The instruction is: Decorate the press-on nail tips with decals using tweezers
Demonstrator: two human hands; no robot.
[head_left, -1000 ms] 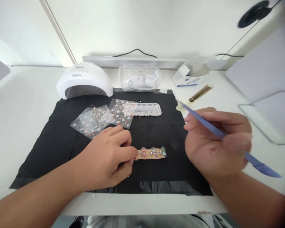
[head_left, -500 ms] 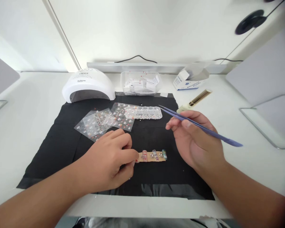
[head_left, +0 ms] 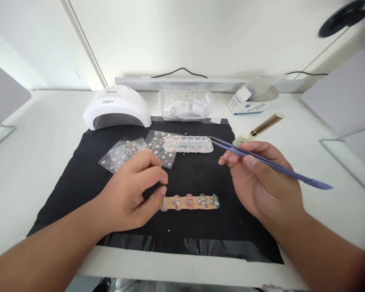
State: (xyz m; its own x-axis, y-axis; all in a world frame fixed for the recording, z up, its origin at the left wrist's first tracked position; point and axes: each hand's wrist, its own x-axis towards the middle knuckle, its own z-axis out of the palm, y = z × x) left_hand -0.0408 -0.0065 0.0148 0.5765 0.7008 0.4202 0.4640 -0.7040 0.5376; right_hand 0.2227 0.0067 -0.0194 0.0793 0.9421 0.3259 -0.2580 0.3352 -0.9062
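My right hand [head_left: 264, 178] holds blue-purple tweezers [head_left: 276, 168] between thumb and fingers. Their thin tips point left and appear close to the right end of a clear compartment case [head_left: 188, 144] of small gems. My left hand [head_left: 134, 190] hovers at the left end of a tan strip [head_left: 182, 202]; its fingers are curled, with a gap between thumb and index fingertip and nothing seen in them. Several decorated false nails [head_left: 189, 201] sit across the strip, with silvery round pieces between them. The thumb partly covers the leftmost, clear nail [head_left: 164, 205].
Overlapping sticker sheets [head_left: 161, 148] lie on the black mat [head_left: 109, 223]. A white nail lamp [head_left: 118, 105], a clear tub [head_left: 184, 107] of packets and an open box [head_left: 252, 99] line the back. A gold-capped bottle [head_left: 266, 125] lies behind my right hand.
My left hand has come off the strip, moving left and uncovering more nails; thumb and index finger have parted. My right hand keeps the tweezers. The view has shifted slightly.
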